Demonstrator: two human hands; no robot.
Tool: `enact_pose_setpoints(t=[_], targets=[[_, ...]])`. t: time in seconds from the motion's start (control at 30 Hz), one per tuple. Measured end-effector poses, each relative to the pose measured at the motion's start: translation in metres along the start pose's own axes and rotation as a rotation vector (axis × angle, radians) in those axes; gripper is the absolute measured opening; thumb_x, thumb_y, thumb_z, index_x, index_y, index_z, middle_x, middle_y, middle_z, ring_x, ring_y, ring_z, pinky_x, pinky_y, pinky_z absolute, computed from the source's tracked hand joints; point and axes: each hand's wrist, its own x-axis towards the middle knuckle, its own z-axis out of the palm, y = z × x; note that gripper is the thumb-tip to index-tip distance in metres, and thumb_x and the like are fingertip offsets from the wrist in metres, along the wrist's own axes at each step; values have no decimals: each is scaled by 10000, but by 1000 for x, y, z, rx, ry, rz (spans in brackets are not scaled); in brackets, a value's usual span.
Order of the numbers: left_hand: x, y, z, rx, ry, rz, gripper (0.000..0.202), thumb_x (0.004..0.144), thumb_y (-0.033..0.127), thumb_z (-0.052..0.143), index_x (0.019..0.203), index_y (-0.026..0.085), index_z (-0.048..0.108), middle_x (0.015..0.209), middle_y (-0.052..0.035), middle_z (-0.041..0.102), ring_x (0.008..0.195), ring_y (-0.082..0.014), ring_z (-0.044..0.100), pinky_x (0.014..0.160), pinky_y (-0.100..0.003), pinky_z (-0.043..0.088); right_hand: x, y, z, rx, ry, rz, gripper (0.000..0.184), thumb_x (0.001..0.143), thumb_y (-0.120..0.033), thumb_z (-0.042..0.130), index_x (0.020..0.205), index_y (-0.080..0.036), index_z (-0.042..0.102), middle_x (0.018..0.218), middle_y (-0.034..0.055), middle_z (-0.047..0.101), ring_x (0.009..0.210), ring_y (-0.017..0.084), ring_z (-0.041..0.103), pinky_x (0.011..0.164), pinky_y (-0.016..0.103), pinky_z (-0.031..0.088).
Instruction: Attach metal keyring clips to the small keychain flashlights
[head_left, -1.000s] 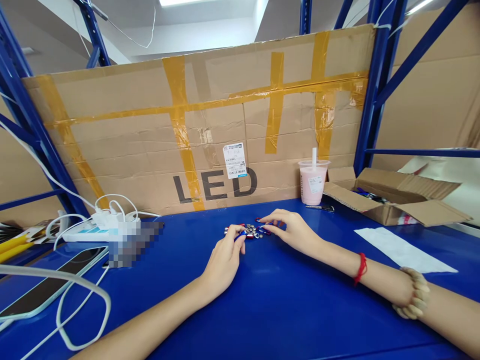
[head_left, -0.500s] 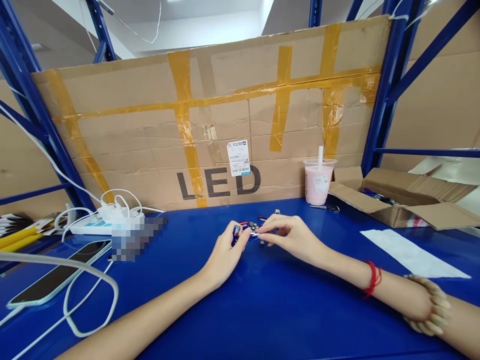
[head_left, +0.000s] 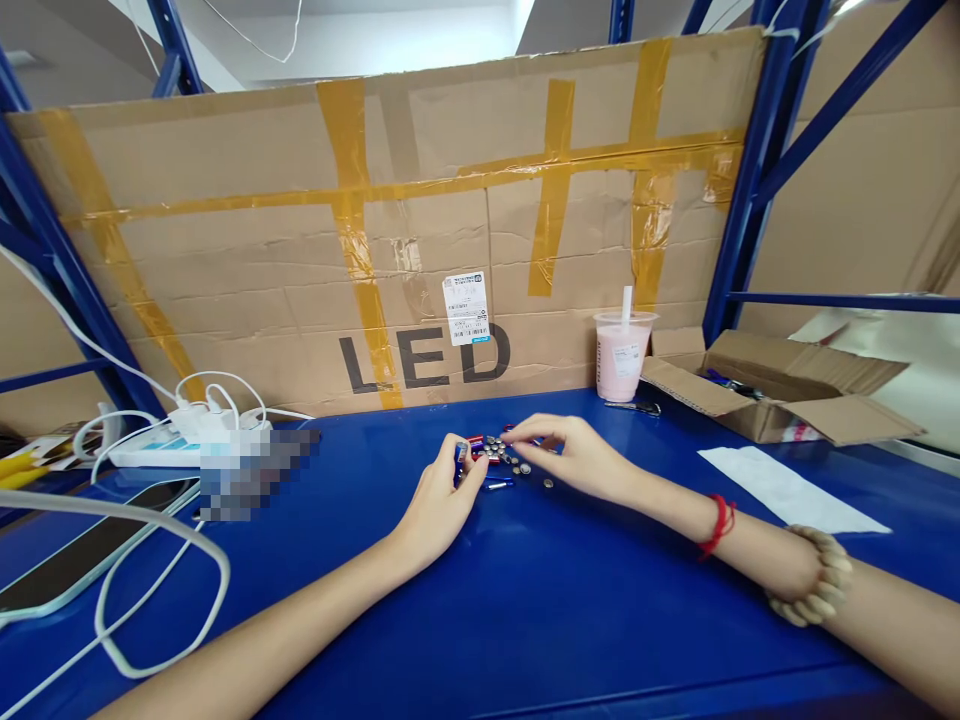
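A small heap of silver button cells and little red and blue parts [head_left: 501, 452] lies on the blue table [head_left: 525, 600]. My left hand [head_left: 439, 500] rests at the heap's left side, fingers curled round a small blue piece [head_left: 460, 455] held upright. My right hand [head_left: 574, 455] reaches in from the right, its fingertips pinched together over the heap; what they hold is too small to make out. Two loose cells [head_left: 548, 484] lie just in front of the right hand. A red string and a bead bracelet circle my right wrist.
A taped cardboard sheet marked LED [head_left: 420, 250] stands as a back wall. A pink drink cup with a straw [head_left: 622, 355] and an open cardboard box [head_left: 772, 385] sit at the right, a white paper [head_left: 787, 490] nearer. A power strip [head_left: 172, 440], white cables and a phone [head_left: 82, 550] lie left.
My hands met over the heap half a second ago and have now parted a little. The left hand has lifted a blue piece upright; a few cells have scattered in front.
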Motion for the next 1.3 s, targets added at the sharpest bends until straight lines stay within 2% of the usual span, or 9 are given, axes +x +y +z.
enact_pose_setpoints(t=[0.1, 0.2, 0.47, 0.6, 0.7, 0.83, 1.03, 1.17, 1.3], targets=[[0, 2, -1, 9, 13, -22, 244, 820, 427, 346, 736, 200, 319, 646, 59, 424, 588, -64, 363, 561, -178, 289, 5, 6, -15, -105, 272, 49, 266, 815, -313, 465, 947, -168, 644, 962, 42, 577, 839, 110, 543, 645, 183, 440], [0, 2, -1, 1, 11, -25, 235, 821, 411, 353, 728, 198, 322, 634, 61, 418, 586, -64, 358, 577, -181, 292, 6, 11, -25, -183, 349, 91, 236, 792, -301, 493, 928, -180, 642, 939, 22, 580, 764, 91, 542, 574, 165, 412], [1, 0, 0, 8, -14, 19, 283, 796, 416, 393, 689, 164, 462, 681, 30, 483, 635, -81, 395, 606, -194, 298, -3, 4, -9, -447, -79, 158, 234, 737, -468, 567, 828, -278, 670, 825, -34, 580, 666, 65, 511, 501, 165, 277], [1, 0, 1, 48, -1, 62, 331, 789, 398, 411, 571, 156, 358, 599, 33, 397, 606, -75, 338, 588, -197, 264, -3, 1, -8, -512, -118, 191, 226, 742, -473, 563, 845, -300, 666, 783, -36, 583, 671, 70, 509, 487, 161, 240], [2, 0, 0, 45, 6, 90, 361, 783, 380, 431, 528, 153, 315, 577, 24, 385, 643, -87, 352, 617, -204, 275, -1, -2, -13, -524, -112, 241, 277, 725, -508, 569, 757, -251, 668, 720, -27, 585, 636, 73, 510, 486, 163, 247], [3, -4, -1, -36, -15, 159, 400, 761, 358, 477, 482, 152, 279, 553, 27, 354, 604, -78, 344, 626, -222, 287, 0, -7, -17, -405, -195, 292, 383, 632, -554, 631, 681, -174, 652, 649, -10, 581, 571, 72, 516, 480, 160, 304], [3, -4, -2, -93, -47, 234, 415, 752, 300, 490, 450, 152, 246, 524, 31, 333, 568, -68, 337, 631, -234, 289, -2, 4, -12, -57, -279, 429, 404, 533, -424, 725, 774, -106, 657, 686, 31, 602, 592, 105, 569, 484, 147, 431], [2, -2, -2, -47, -46, 174, 390, 747, 317, 484, 463, 155, 271, 499, 42, 311, 544, -63, 298, 591, -226, 274, -2, 6, -11, 108, -323, 511, 454, 527, -404, 722, 842, -86, 648, 745, 62, 609, 667, 135, 589, 467, 143, 461], [1, 1, -1, -15, -21, 110, 338, 730, 314, 485, 510, 159, 280, 514, 57, 286, 534, -53, 256, 575, -212, 267, -3, 2, -14, 93, -375, 509, 425, 532, -365, 722, 851, -91, 656, 758, 59, 611, 675, 118, 583, 473, 115, 445]])
